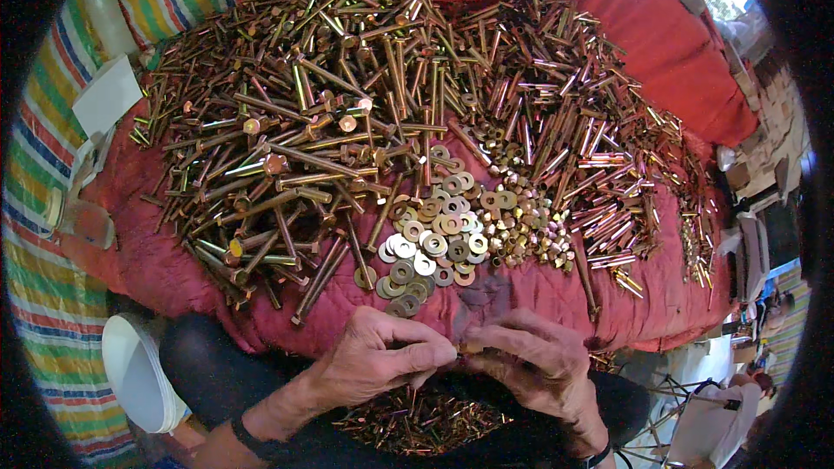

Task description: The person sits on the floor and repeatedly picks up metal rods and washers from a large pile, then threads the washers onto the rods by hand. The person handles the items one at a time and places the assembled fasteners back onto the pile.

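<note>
My left hand [382,358] and my right hand [540,360] meet fingertip to fingertip at the near edge of the red quilted cloth [287,323]. Both are closed in a pinch. A small brownish bit shows between them, mostly covered by the fingers, so its kind stays unclear. Just beyond my hands lies a patch of flat metal washers [434,245], some silvery, some brassy. Small brass-coloured nuts [530,239] are heaped to their right. Behind and left rises a big pile of long hex-head bolts [287,156].
Thin metal sleeves or rods [608,217] lie at the right. More metal pieces [417,421] gather below my hands, between my legs. Stacked white bowls [139,373] stand at the lower left, before striped sheeting [52,295]. A folding frame [673,408] is at the lower right.
</note>
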The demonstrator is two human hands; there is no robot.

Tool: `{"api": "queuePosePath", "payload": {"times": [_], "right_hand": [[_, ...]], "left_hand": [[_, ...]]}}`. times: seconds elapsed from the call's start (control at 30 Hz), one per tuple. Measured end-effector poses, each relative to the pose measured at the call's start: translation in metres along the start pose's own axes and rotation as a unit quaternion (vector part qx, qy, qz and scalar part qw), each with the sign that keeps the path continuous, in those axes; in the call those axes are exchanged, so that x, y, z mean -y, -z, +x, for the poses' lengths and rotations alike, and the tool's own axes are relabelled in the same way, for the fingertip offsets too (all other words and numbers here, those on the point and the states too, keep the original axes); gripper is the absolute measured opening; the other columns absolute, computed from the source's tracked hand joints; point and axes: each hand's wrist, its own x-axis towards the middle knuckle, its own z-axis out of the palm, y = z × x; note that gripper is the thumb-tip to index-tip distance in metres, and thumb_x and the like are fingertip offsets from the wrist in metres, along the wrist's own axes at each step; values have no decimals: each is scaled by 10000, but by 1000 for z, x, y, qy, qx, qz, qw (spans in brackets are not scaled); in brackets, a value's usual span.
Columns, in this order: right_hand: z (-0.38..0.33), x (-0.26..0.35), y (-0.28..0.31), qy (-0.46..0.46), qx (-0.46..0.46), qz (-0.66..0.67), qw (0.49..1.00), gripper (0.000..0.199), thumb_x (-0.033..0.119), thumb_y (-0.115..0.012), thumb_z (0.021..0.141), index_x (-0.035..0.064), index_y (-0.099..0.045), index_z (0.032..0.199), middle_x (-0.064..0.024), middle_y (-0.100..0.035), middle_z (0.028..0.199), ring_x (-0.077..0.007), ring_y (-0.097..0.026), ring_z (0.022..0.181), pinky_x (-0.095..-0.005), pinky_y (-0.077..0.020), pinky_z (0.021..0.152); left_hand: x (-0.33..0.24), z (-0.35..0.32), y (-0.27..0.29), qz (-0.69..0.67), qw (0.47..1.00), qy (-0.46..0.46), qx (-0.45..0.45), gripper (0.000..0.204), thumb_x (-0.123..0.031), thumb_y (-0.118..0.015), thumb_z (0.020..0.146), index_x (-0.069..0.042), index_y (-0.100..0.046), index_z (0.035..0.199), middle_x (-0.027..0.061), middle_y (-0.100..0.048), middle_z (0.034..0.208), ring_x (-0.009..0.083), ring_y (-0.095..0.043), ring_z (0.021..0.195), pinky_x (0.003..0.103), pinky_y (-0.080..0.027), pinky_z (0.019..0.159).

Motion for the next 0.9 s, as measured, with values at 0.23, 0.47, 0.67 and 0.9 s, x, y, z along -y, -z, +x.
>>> {"api": "queuePosePath", "payload": {"times": [0.23,0.47,0.67,0.9], "right_hand": [[-6,8,7,-105,39,35,993,406,161,-875,873,8,-705,1209,-141,-709,937,-248,-707,781,-360,-568,677],[-23,-48,69,-197,-186,-366,890,296,73,-833,819,24,-730,1092,-123,-708,919,-226,-691,774,-373,-537,689],[-33,-91,73,-194,-119,-401,887,272,66,-778,827,-1,-724,1085,-172,-703,875,-298,-698,771,-415,-546,693],[-16,-41,55,-304,-274,-39,912,228,90,-754,909,-32,-743,1102,-90,-740,896,-137,-694,792,-312,-582,717]], "left_hand": [[-10,-2,1,71,993,75,58,227,-232,-780,976,-20,-806,1050,16,-729,763,77,-627,624,254,-485,573],[-18,-1,10,503,747,-394,-185,203,-150,-875,802,-55,-737,915,115,-716,831,310,-695,698,407,-548,625],[-20,-7,24,399,810,-323,-284,110,-54,-812,877,17,-793,960,118,-752,808,183,-712,682,316,-532,620],[-18,-4,4,44,984,-96,-146,205,-86,-695,1016,74,-754,1129,123,-767,966,184,-736,842,310,-579,773]]}}
